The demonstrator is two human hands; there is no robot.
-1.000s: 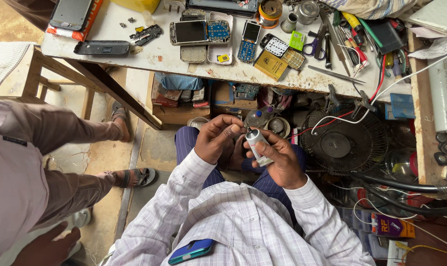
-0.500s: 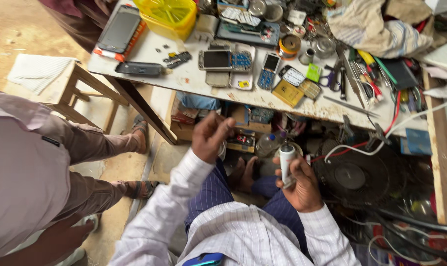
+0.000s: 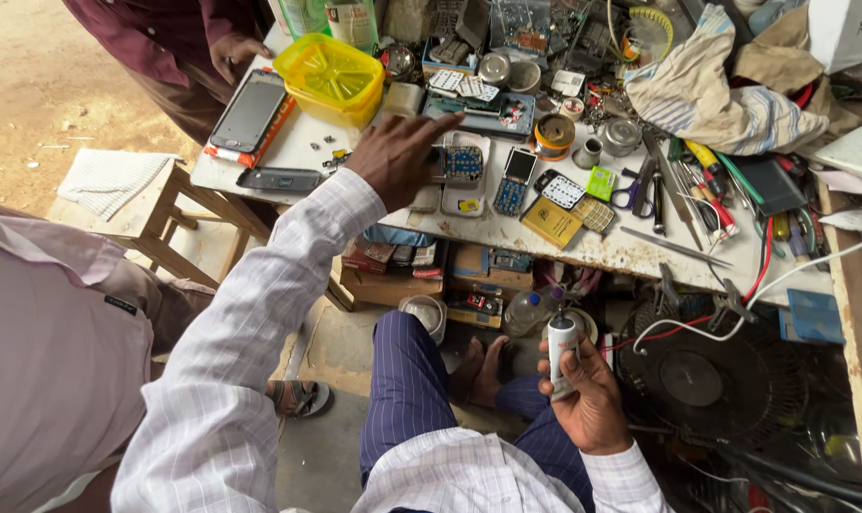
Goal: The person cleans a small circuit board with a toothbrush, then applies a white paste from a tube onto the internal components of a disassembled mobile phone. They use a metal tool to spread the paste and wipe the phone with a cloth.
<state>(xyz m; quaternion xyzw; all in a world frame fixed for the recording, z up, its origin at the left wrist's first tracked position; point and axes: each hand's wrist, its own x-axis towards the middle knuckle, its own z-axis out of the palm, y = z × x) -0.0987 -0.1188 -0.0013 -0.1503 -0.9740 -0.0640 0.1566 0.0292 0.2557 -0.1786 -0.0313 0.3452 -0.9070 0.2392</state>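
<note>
My left hand [image 3: 398, 157] stretches over the white worktable [image 3: 507, 236], fingers apart, palm down above an opened phone [image 3: 462, 163] near the table's middle. It holds nothing that I can see. My right hand [image 3: 587, 394] stays low over my lap and grips a small white tube-shaped bottle [image 3: 561, 344] upright, with its tip pointing up. Several phones and phone parts lie beside the left hand: a blue keypad phone [image 3: 514, 180], a yellow flat piece [image 3: 552, 222], a small green part [image 3: 601, 182].
A yellow plastic tub [image 3: 331, 78] and a large smartphone [image 3: 251, 111] sit at the table's left end. Scissors, screwdrivers and pens crowd the right side. A black fan [image 3: 701, 375] stands by my right knee. One person sits at my left [image 3: 41, 361]; another person's hand [image 3: 233, 52] rests at the far table edge.
My left hand rose from my lap, where both hands worked on the white bottle, and reached forward over the table. My right hand kept the bottle and dropped lower.
</note>
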